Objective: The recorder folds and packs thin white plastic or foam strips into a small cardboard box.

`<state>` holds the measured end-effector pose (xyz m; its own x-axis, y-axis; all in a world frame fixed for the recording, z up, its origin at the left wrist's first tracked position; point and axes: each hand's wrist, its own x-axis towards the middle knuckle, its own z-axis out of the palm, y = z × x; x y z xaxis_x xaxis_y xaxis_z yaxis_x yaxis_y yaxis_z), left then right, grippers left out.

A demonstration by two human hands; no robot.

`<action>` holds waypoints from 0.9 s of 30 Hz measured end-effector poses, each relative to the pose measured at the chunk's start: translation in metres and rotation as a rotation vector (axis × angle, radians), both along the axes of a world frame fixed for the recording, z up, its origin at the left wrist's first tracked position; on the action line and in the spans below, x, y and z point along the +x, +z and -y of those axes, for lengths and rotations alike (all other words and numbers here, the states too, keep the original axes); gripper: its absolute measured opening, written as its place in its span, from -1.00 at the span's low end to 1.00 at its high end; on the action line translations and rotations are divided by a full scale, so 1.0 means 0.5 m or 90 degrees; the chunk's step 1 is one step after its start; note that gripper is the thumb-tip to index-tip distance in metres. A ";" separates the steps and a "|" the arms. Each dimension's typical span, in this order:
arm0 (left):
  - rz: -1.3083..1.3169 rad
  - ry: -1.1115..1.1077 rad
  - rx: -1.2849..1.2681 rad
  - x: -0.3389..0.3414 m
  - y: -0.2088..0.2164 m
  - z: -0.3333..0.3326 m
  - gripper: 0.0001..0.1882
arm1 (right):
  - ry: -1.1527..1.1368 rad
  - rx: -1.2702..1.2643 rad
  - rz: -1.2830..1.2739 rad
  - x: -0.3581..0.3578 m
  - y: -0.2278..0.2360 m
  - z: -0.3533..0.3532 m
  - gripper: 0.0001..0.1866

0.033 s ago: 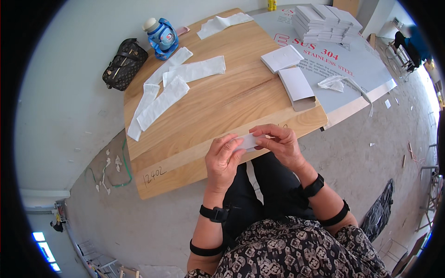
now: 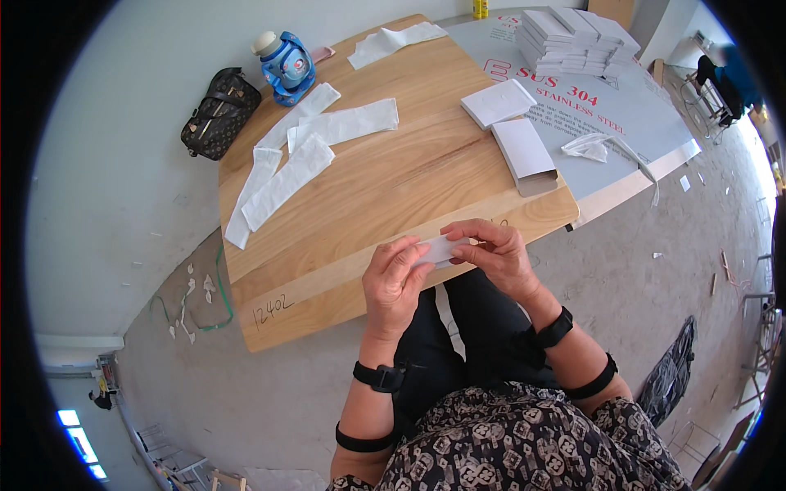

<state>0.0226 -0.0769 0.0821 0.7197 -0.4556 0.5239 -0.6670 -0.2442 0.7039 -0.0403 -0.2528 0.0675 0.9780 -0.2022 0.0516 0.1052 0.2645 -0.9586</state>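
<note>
At the table's near edge, my left hand (image 2: 395,282) and my right hand (image 2: 495,258) pinch opposite ends of a small white folded piece (image 2: 440,250). It looks like paper or thin card, but its exact kind cannot be made out. The fingertips and thumbs of both hands cover its ends. Beyond my right hand lies a white open-ended carton (image 2: 522,153), with its open flap end toward me. Another white box (image 2: 498,104) lies flat just behind it.
Several white strips (image 2: 286,180) lie on the wooden table (image 2: 385,188)'s left half, another strip (image 2: 397,42) at the back. A patterned handbag (image 2: 221,114) and a blue bottle (image 2: 288,69) stand far left. Stacked white boxes (image 2: 573,41) and a plastic scrap (image 2: 588,147) occupy the grey sheet (image 2: 622,110).
</note>
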 end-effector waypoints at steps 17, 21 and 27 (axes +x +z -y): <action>0.145 0.043 -0.017 0.008 -0.023 0.017 -0.72 | -0.076 -0.151 0.085 0.004 -0.020 -0.010 -0.87; 0.133 0.028 -0.007 0.016 -0.018 0.015 -0.81 | -0.052 -0.169 0.026 0.006 -0.016 -0.002 -0.77; -0.080 0.102 -0.109 -0.019 -0.008 0.018 -0.91 | -0.160 -0.411 -0.030 -0.015 0.037 -0.033 -0.21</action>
<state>0.0132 -0.0858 0.0782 0.8397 -0.2429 0.4857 -0.5344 -0.2105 0.8186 -0.0480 -0.2363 0.0859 0.9097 -0.3659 0.1965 0.0429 -0.3878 -0.9207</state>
